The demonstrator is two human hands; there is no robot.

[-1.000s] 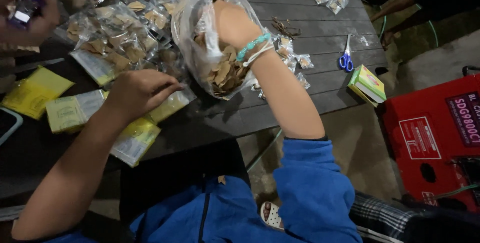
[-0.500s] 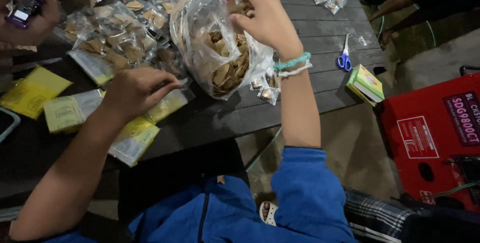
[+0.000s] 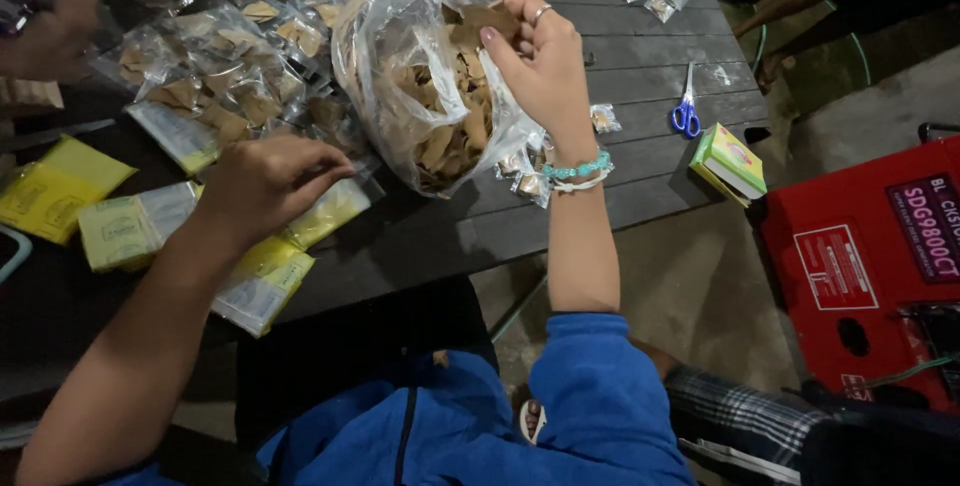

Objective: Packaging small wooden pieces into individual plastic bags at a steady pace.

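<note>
I am looking down from the head camera at a large clear plastic bag (image 3: pixel 420 96) of tan chip-like pieces, sitting upper centre of the frame on a dark slatted table (image 3: pixel 640 146). The bag stands roughly upright, its long axis running from its base near the table's front edge up to its open mouth at the top of the frame.

My right hand (image 3: pixel 540 61) is raised at the bag's mouth, forearm rising straight from the blue sleeve (image 3: pixel 600 396), wrist bent over the rim. Its fingers pinch a tan piece (image 3: pixel 490 21) just at the opening (a ring and beaded bracelets show on this hand).

My left hand (image 3: pixel 265 181) lies left of centre, palm down, fingers curled onto a clear-and-yellow flat packet (image 3: pixel 325 211); I cannot tell whether it truly grips the packet or only presses on it.

Around it, more yellow flat packets (image 3: pixel 120 231) lie along the left edge. Small clear pouches (image 3: pixel 215 46) holding tan pieces crowd the upper left, a few sit just beside the bag's right side, and others cluster at the top right.

Blue-handled scissors (image 3: pixel 686 111) lie right of centre, with a small green-and-yellow box (image 3: pixel 732 161) near them at the table's edge. A red machine casing (image 3: pixel 860 266) with rectangular labels fills the right side. Another person's hand (image 3: pixel 50 16) shows in the top left corner.
</note>
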